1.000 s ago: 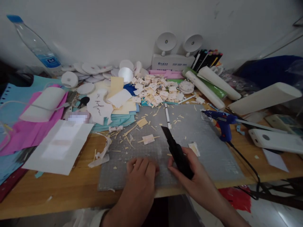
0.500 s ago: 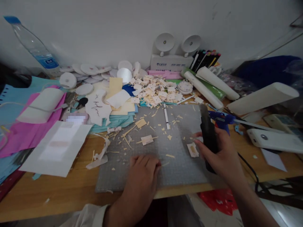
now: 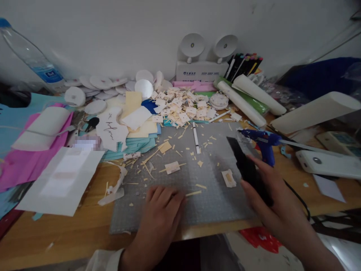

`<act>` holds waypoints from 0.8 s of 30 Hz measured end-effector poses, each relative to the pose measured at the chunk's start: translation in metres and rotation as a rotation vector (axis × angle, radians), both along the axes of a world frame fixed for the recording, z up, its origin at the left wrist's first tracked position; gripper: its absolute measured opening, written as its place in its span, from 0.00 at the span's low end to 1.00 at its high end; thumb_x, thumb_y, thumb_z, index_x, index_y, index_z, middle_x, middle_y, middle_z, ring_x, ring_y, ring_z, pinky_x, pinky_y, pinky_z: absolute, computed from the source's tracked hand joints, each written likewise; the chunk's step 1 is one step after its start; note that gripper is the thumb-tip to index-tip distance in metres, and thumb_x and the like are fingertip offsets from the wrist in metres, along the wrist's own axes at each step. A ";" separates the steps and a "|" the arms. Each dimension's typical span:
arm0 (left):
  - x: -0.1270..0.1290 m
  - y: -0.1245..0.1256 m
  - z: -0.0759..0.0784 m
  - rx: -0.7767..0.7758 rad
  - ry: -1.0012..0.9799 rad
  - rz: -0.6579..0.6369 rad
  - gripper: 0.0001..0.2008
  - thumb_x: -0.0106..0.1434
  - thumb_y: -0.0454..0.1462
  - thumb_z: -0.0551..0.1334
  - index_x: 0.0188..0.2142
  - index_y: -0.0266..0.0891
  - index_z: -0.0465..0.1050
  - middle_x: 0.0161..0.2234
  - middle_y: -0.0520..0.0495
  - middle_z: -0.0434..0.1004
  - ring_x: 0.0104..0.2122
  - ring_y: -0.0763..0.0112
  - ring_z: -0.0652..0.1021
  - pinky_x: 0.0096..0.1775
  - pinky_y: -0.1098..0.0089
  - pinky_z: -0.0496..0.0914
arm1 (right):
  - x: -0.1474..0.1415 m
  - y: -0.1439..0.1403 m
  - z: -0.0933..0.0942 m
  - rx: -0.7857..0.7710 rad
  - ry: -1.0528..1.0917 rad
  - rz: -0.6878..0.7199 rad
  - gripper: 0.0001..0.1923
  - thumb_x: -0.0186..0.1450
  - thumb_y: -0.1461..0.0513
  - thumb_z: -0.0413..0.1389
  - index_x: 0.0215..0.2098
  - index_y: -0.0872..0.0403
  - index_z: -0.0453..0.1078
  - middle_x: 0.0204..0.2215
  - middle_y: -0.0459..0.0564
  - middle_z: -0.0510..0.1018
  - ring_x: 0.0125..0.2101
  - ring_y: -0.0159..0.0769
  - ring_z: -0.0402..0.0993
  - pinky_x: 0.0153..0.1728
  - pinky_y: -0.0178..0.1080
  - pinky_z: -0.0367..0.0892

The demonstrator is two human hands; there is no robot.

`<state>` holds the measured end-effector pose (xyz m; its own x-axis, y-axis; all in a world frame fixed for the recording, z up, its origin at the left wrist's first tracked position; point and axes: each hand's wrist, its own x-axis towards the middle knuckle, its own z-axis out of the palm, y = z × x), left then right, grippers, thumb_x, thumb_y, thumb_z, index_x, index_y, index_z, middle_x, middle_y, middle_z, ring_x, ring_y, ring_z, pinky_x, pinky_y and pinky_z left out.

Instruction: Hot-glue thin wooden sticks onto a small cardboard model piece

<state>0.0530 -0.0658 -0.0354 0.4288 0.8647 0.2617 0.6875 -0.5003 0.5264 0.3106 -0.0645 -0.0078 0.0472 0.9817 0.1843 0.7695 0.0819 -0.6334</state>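
My left hand (image 3: 162,212) rests on the grey cutting mat (image 3: 208,210) with its fingers curled in. A thin pale strip (image 3: 193,193) sticks out from its fingertips, which are partly hidden. A black utility knife (image 3: 249,171) is gripped in my right hand (image 3: 278,201), raised above the mat's right side, its blade end pointing up and left. Just left of the knife lies a small white card piece (image 3: 228,178) with a pale patch. Farther left, another card piece (image 3: 172,168) has a thin stick through it. Scattered offcuts and a white pen (image 3: 196,138) lie beyond.
A heap of small pale card pieces (image 3: 184,107) lies behind the mat. A blue glue gun (image 3: 261,139) and a white power bank (image 3: 327,164) are at right. White discs (image 3: 96,82), coloured paper and a water bottle (image 3: 34,60) stand at left.
My right hand has shifted right and down with the knife, uncovering the glue gun. My left hand has moved slightly left, and more of the pale strip shows. The view has shifted a little.
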 end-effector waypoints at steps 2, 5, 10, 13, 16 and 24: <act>-0.003 -0.007 0.000 0.020 0.032 -0.051 0.09 0.65 0.29 0.55 0.43 0.35 0.71 0.38 0.45 0.75 0.35 0.63 0.71 0.39 0.59 0.65 | -0.003 -0.012 0.001 0.001 -0.126 0.100 0.30 0.67 0.55 0.49 0.65 0.45 0.48 0.60 0.53 0.63 0.55 0.50 0.65 0.50 0.50 0.68; -0.001 -0.015 -0.004 0.029 0.124 -0.097 0.13 0.64 0.30 0.57 0.49 0.32 0.68 0.43 0.42 0.75 0.39 0.59 0.71 0.41 0.58 0.68 | -0.011 -0.029 -0.002 -0.031 -0.208 0.218 0.30 0.68 0.57 0.47 0.67 0.45 0.43 0.59 0.53 0.64 0.52 0.46 0.69 0.45 0.44 0.73; 0.008 -0.024 -0.013 0.070 0.213 -0.084 0.16 0.65 0.32 0.55 0.52 0.28 0.65 0.45 0.39 0.74 0.42 0.57 0.72 0.42 0.56 0.72 | -0.031 -0.051 -0.014 -0.138 -0.276 0.337 0.29 0.70 0.59 0.41 0.68 0.45 0.38 0.48 0.55 0.75 0.37 0.40 0.80 0.26 0.35 0.77; 0.012 -0.027 -0.015 0.088 0.218 -0.072 0.16 0.65 0.31 0.54 0.52 0.26 0.64 0.45 0.37 0.73 0.42 0.56 0.73 0.42 0.56 0.73 | -0.039 -0.064 -0.020 -0.172 -0.336 0.361 0.32 0.70 0.62 0.39 0.68 0.45 0.31 0.44 0.54 0.78 0.32 0.38 0.80 0.24 0.34 0.77; 0.014 -0.026 -0.016 0.077 0.213 -0.070 0.17 0.63 0.31 0.55 0.51 0.25 0.64 0.45 0.36 0.72 0.41 0.55 0.73 0.41 0.56 0.74 | -0.042 -0.074 -0.024 -0.245 -0.372 0.379 0.36 0.67 0.66 0.40 0.68 0.44 0.26 0.49 0.54 0.75 0.28 0.36 0.80 0.17 0.29 0.73; 0.013 -0.025 -0.016 0.075 0.198 -0.081 0.18 0.62 0.30 0.56 0.52 0.26 0.63 0.46 0.36 0.71 0.42 0.55 0.72 0.42 0.56 0.73 | -0.054 -0.084 -0.025 -0.306 -0.406 0.323 0.44 0.60 0.72 0.43 0.67 0.43 0.25 0.53 0.51 0.72 0.37 0.39 0.79 0.20 0.29 0.74</act>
<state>0.0664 -0.0907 -0.0517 0.5455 0.8065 0.2280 0.7295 -0.5908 0.3445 0.2563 -0.1480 -0.0324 -0.2777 0.9458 -0.1681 0.9213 0.2127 -0.3254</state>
